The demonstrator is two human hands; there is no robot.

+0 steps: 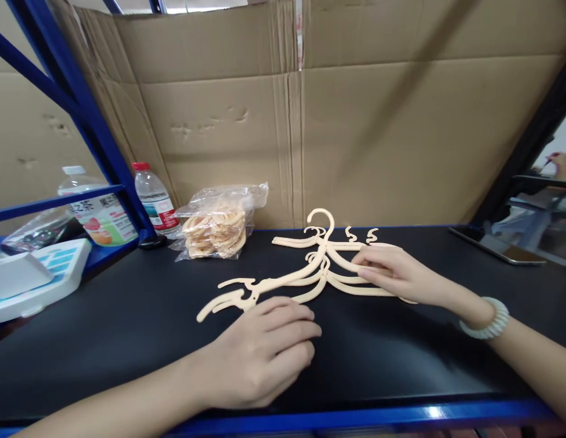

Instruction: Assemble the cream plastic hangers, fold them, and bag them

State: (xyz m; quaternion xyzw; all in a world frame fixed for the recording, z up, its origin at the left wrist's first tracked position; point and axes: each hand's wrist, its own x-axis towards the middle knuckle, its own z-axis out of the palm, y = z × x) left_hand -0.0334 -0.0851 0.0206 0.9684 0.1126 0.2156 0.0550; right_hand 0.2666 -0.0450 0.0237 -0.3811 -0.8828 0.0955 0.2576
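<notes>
My right hand pinches one arm of a cream plastic clothes hanger between thumb and fingers. The hanger's hook points up and away from me, and its other arm slants down toward my left hand. That hand's fingers are curled, with the thumb hidden beneath. Just beyond its knuckles show curved cream hanger pieces, touching or overlapping the hanger's left end; I cannot tell what the fingers grip. More cream hangers lie behind and under the held one. Two small S-shaped hook pieces sit at the back.
A clear plastic bag of cream pieces stands at the back left, beside a red-capped water bottle. Far left are a white device with blue keys and a blue metal frame. A phone-like slab lies back right. Cardboard walls the rear.
</notes>
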